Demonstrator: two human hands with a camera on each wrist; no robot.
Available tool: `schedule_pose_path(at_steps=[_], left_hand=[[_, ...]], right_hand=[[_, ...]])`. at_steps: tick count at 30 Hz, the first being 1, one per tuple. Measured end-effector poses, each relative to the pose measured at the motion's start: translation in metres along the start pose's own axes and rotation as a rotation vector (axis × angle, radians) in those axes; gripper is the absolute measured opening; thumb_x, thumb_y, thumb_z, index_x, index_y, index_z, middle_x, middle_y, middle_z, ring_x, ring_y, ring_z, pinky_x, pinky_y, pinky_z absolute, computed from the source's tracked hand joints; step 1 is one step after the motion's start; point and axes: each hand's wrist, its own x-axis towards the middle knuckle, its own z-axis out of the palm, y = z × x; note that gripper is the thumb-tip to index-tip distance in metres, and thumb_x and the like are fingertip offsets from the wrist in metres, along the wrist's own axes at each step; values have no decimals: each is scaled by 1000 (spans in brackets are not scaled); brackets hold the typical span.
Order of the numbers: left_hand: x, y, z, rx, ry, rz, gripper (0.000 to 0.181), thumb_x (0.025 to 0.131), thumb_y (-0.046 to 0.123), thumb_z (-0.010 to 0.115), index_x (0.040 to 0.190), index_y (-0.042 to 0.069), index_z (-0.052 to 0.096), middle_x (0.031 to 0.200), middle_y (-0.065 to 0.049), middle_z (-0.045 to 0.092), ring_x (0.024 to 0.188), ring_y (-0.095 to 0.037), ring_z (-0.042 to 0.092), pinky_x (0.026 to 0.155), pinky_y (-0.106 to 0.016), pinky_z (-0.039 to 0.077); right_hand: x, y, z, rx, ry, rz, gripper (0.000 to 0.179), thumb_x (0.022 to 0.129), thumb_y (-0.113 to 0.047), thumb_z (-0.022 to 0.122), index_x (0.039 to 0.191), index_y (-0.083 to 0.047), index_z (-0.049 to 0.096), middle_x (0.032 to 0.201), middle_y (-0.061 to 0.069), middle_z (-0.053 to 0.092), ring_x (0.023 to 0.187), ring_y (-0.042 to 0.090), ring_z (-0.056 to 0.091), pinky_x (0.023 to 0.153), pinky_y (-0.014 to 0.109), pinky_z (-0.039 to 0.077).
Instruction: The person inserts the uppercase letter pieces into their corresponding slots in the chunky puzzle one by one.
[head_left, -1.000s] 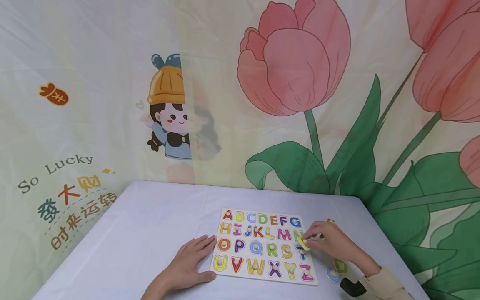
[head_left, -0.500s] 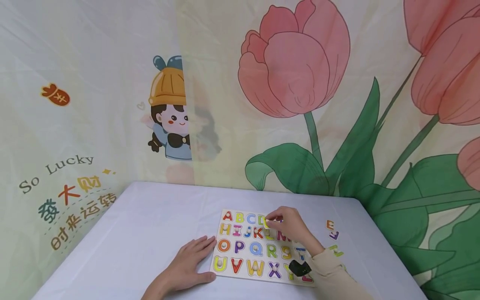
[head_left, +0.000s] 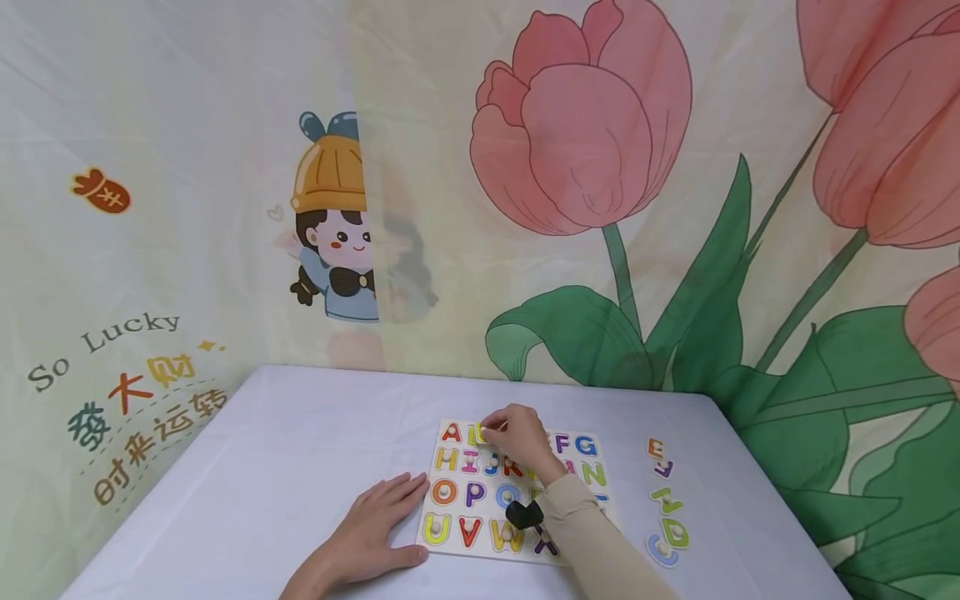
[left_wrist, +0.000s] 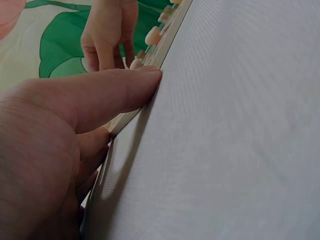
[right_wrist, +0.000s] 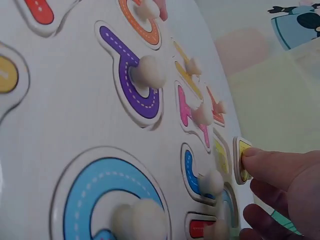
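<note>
On the table lies a white alphabet puzzle board [head_left: 491, 510] with rows of coloured letters, many bearing round wooden knobs. My right hand [head_left: 521, 435] is over its top row and pinches a yellow letter piece [right_wrist: 243, 160] between thumb and fingers. In the right wrist view this piece stands tilted, close over a yellow letter space beside the blue J [right_wrist: 192, 172]. My left hand [head_left: 378, 525] rests at the board's left edge with fingers extended; in the left wrist view its thumb [left_wrist: 120, 90] touches the edge. My right forearm hides part of the board.
Right of the board lie several loose letter pieces: an orange E [head_left: 656, 449], a small purple one [head_left: 663, 469], a green N [head_left: 666, 501], a green D [head_left: 677, 533] and a blue C [head_left: 662, 550]. A printed curtain [head_left: 420, 350] hangs behind the white table [head_left: 322, 442].
My right hand has carried the yellow piece leftward, from the board's right side along the top row to near the A. The loose pieces at right are now uncovered. My left hand stays put.
</note>
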Motion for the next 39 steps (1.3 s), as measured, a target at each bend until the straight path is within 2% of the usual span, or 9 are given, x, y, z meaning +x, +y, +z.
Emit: schedule_pose_path(at_steps=[10, 15, 19, 22, 27, 33, 35, 39], left_hand=[[1, 1, -1, 0, -16, -19, 97, 87, 70, 72, 164, 18, 43, 172, 3, 38, 161, -33, 27, 127, -66, 18], [0, 1, -2, 5, -8, -9, 97, 87, 69, 72, 164, 17, 44, 171, 3, 38, 160, -33, 27, 127, -66, 18], [-1, 1, -2, 24, 26, 35, 95, 88, 67, 73, 162, 14, 46, 170, 0, 41, 158, -34, 32, 125, -67, 22], [-2, 1, -2, 36, 47, 64, 94, 88, 66, 73, 161, 12, 47, 168, -2, 43, 157, -35, 34, 124, -67, 25], [-2, 1, -2, 30, 38, 59, 95, 88, 66, 73, 161, 12, 47, 169, -2, 43, 157, -35, 33, 124, -67, 24], [-2, 0, 0, 22, 29, 53, 95, 88, 67, 72, 162, 13, 46, 169, -1, 42, 158, -35, 32, 125, -68, 23], [-3, 0, 0, 21, 30, 51, 95, 88, 67, 73, 162, 13, 46, 170, -1, 41, 158, -35, 32, 125, -67, 23], [-3, 1, -2, 17, 33, 48, 95, 88, 66, 73, 162, 13, 46, 170, -2, 41, 158, -36, 32, 125, -67, 22]], right_hand=[[8, 1, 24, 45, 29, 87, 7, 95, -20, 82, 99, -15, 84, 92, -3, 72, 85, 13, 61, 78, 33, 54], [7, 3, 30, 85, 53, 126, 6, 94, -20, 83, 98, -16, 84, 89, -3, 71, 81, 12, 61, 73, 30, 54], [6, 5, 32, 119, 59, 124, 6, 93, -18, 83, 98, -14, 84, 86, -2, 71, 77, 12, 61, 65, 27, 53], [5, 5, 32, 128, 52, 112, 6, 94, -17, 83, 99, -13, 84, 86, -2, 70, 78, 12, 59, 66, 27, 51], [3, 4, 28, 96, 13, 68, 9, 96, -16, 80, 102, -11, 84, 84, -1, 65, 78, 14, 54, 69, 29, 46], [0, 4, 7, 82, -68, 10, 23, 99, -17, 77, 120, -9, 80, 102, 4, 69, 91, 17, 58, 80, 34, 52], [-2, 4, -6, 72, -73, -18, 26, 99, -17, 76, 124, -9, 79, 108, 6, 70, 96, 18, 61, 84, 35, 55], [-12, 9, -42, 24, -37, -68, 23, 98, -16, 78, 120, -11, 80, 112, 9, 73, 99, 21, 66, 85, 34, 58]])
